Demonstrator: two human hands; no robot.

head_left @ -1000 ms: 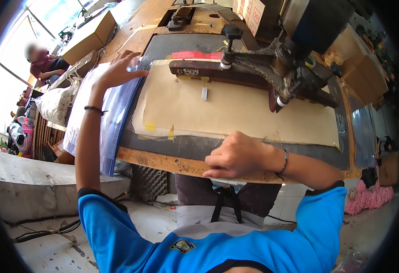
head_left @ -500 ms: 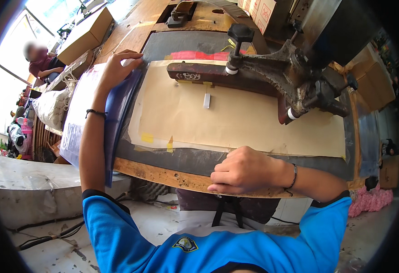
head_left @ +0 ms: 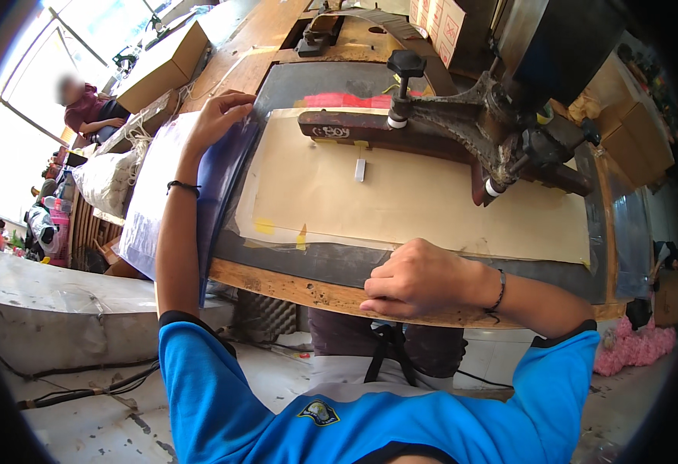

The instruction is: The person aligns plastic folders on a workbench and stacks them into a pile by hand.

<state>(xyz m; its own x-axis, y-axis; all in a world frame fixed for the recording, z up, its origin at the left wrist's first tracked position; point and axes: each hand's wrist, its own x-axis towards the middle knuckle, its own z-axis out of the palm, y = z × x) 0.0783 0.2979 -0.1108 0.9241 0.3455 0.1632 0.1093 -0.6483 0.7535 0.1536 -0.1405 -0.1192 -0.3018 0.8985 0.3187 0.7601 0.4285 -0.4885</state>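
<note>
Blue sheet material (head_left: 227, 174) lies curled up along the left edge of the bench (head_left: 293, 284), beside the tan paper pattern (head_left: 416, 197) taped over the dark work surface. The left hand (head_left: 219, 116) reaches far forward, fingers curled over the sheet's upper corner and gripping it. The right hand (head_left: 416, 278) rests in a loose fist on the bench's near wooden edge, holding nothing that I can make out. A heavy metal press arm (head_left: 470, 131) hangs over the pattern. By my reading, the step in hand is positioning the sheet; the next move calls for drawing it flat and square across the pattern, clear of the press arm.
</note>
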